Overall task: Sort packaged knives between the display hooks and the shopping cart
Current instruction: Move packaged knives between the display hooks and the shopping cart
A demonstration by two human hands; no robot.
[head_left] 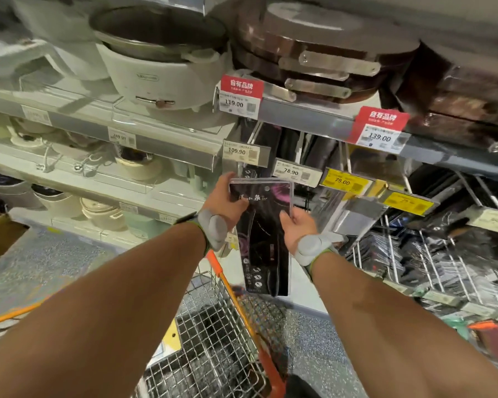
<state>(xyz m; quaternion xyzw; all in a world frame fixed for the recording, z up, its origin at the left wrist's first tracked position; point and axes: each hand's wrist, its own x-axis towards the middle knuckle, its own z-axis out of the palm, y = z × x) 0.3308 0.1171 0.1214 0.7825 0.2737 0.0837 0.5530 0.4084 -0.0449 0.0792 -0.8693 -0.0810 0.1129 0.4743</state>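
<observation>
A long black packaged knife (263,239) in a clear plastic case is held upright in front of the display hooks (347,159). My left hand (224,201) grips its upper left edge and my right hand (298,224) grips its right edge. Its top reaches just under the price tags. More dark knife packages (273,139) hang on the hooks behind it. Below the package stands the wire shopping cart (213,326) with orange rails; dark packages lie blurred in its basket.
Price tags (296,172) stick out from the hooks at hand height. White electric pots (161,70) fill the shelves at left, round chopping boards (322,53) the shelf above. Metal racks with kitchen tools (443,262) stand at right. Speckled floor lies below.
</observation>
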